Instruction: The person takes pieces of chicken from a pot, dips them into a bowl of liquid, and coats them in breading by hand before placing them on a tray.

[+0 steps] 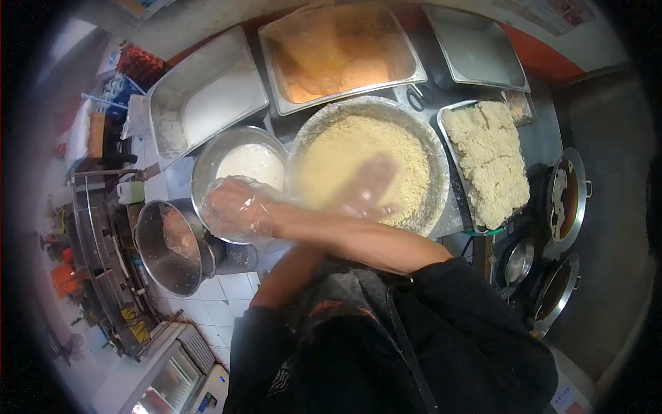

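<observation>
My arms are crossed, the right forearm passing over the left. My right hand [238, 205], in a clear plastic glove, is curled over the near rim of a steel bowl [200, 172] with white batter [252, 165]. Whatever its fingers hold is hidden. My left hand [365, 190] is over a wide metal basin [438, 162] of pale yellow crumbs [345, 148]. It is blurred by motion, with its fingers stretched out and nothing visible in them. A deep steel pot [155, 259] below the batter bowl holds a pinkish piece [181, 234], perhaps raw meat.
Behind stand a steel tray with white powder [214, 110], a tray with orange contents [338, 76] and another steel tray [476, 52]. Scissors [416, 98] lie between them. Crumbed slabs [486, 162] fill a tray at right, beside woks [569, 200] of brown liquid.
</observation>
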`<state>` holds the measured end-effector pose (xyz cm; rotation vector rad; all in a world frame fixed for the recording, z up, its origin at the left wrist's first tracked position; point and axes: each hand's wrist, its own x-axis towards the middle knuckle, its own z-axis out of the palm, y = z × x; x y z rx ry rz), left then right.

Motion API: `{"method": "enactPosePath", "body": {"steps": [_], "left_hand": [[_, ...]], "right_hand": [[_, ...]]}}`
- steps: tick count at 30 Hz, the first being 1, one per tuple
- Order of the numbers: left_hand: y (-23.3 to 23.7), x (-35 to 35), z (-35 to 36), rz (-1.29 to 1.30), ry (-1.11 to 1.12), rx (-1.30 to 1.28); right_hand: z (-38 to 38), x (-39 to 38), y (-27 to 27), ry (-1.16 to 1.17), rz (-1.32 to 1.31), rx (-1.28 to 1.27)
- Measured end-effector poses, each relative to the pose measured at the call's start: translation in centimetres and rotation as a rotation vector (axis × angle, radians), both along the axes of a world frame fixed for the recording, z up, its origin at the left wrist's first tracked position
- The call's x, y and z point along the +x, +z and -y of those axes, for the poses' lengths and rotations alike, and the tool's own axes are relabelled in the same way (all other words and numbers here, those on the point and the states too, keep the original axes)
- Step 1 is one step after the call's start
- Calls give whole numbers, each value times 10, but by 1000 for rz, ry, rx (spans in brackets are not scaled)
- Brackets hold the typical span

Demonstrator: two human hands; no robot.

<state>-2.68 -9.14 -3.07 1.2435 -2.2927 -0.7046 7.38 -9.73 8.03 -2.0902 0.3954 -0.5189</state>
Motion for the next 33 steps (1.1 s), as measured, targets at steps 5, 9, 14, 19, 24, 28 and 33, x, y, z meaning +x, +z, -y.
{"method": "enactPosePath", "body": {"steps": [5, 9, 14, 19, 24, 28, 33], "left_hand": [[-10, -15, -60, 392, -125, -163], [22, 8, -98, -35, -55, 64], [23, 21, -113, -266, 47, 209], [15, 23, -131, -80, 105, 211], [101, 39, -109, -128, 61, 594], [69, 29, -121, -54, 68, 212], [72, 27, -109, -77, 1, 237]], "right_hand": [[-8, 10, -14, 0, -5, 15], [-7, 9, -16, -53, -42, 172], [6, 6, -20, 104, -307, 334], [10, -26, 21, -77, -380, 428], [31, -79, 60, 23, 39, 685], [40, -123, 87, -189, -135, 600], [47, -177, 67, -285, -83, 683]]}}
